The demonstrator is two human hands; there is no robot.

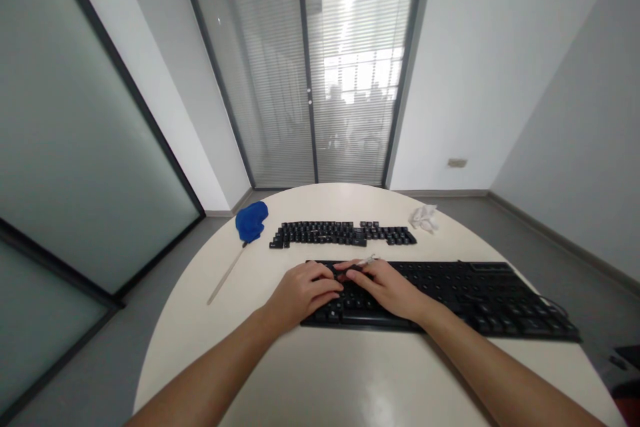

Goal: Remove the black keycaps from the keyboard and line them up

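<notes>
A black keyboard [380,317] lies on the table with bare key sockets showing across much of it. Over its left end my left hand [303,290] rests with bent fingers drawn together. My right hand [387,285] comes in from the right, thumb and fingers closed, their tips close to those of my left hand. Whatever is between the fingertips is too small or hidden to make out. A thin silvery item [369,259] shows at the right hand's fingers; I cannot tell what it is. Behind the keyboard, loose black keycaps [325,233] are laid out in keyboard-like rows.
On the left of the round white table [240,360] lies a blue cloth [251,221] by a thin pale stick [226,275]. Crumpled white tissue [424,218] sits at the back right. A cable [553,303] loops near the keyboard's right end. Glass partitions [270,67] stand beyond.
</notes>
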